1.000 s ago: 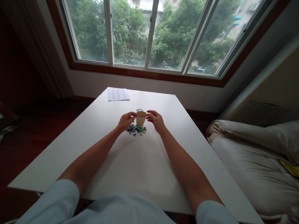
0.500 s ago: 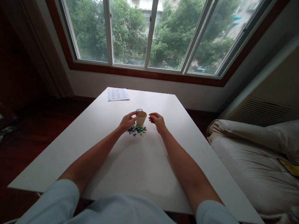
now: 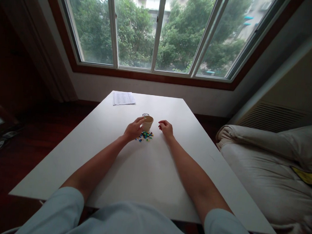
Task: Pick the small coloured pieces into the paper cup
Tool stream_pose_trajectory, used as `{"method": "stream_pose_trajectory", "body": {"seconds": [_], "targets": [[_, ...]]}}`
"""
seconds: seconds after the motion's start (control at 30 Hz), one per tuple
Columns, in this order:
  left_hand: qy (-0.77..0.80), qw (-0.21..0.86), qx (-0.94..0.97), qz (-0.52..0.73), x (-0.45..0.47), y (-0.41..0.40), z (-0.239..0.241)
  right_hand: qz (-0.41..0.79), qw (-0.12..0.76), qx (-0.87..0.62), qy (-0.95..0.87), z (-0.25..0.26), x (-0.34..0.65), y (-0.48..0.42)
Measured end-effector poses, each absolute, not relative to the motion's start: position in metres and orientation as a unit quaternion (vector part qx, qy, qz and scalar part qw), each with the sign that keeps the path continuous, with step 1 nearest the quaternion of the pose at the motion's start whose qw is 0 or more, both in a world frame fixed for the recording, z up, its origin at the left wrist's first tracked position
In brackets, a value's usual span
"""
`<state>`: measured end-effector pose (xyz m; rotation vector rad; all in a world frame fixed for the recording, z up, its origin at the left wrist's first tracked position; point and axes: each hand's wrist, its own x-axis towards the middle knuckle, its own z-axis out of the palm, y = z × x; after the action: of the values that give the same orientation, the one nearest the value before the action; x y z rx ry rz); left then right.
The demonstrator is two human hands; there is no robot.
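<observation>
A small tan paper cup (image 3: pixel 147 123) stands upright near the middle of a white table (image 3: pixel 146 170). A heap of small coloured pieces (image 3: pixel 146 135) lies on the table just in front of the cup. My left hand (image 3: pixel 133 129) is at the cup's left side, fingers curled, thumb and forefinger touching its rim. My right hand (image 3: pixel 166 128) rests to the right of the cup, apart from it, with the fingers loosely curled; I cannot make out anything in them.
A sheet of printed paper (image 3: pixel 123 98) lies at the table's far left corner. A small dark object sits just behind the cup. A pale padded sofa (image 3: pixel 270 169) stands to the right. A wide window (image 3: pixel 157 28) fills the far wall.
My right hand has drawn back from the cup to the right and lowered toward the table. My left hand has stayed at the cup, shifting slightly over the coloured pieces.
</observation>
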<state>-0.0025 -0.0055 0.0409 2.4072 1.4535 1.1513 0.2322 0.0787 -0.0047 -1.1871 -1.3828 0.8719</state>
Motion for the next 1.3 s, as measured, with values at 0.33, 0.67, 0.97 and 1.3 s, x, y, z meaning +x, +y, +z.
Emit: {"method": "stream_pose_trajectory", "body": {"seconds": [0.33,0.67,0.97,1.3], "targets": [[0.498,-0.012,0.808,0.314,-0.001,-0.012,0.044,0.337,0.519,-0.515,-0.593,-0.015,0.236,0.081],[0.503,0.001,0.783,0.365,-0.005,-0.013,0.044,0.342,0.284,-0.376,-0.813,0.018,0.216,0.051],[0.488,0.022,0.79,0.371,-0.011,-0.005,0.04,0.318,0.147,-0.386,-0.853,0.025,0.219,0.042],[0.416,0.097,0.881,0.203,-0.004,-0.003,0.025,0.291,0.093,-0.387,-0.87,0.03,0.231,0.049]]}}
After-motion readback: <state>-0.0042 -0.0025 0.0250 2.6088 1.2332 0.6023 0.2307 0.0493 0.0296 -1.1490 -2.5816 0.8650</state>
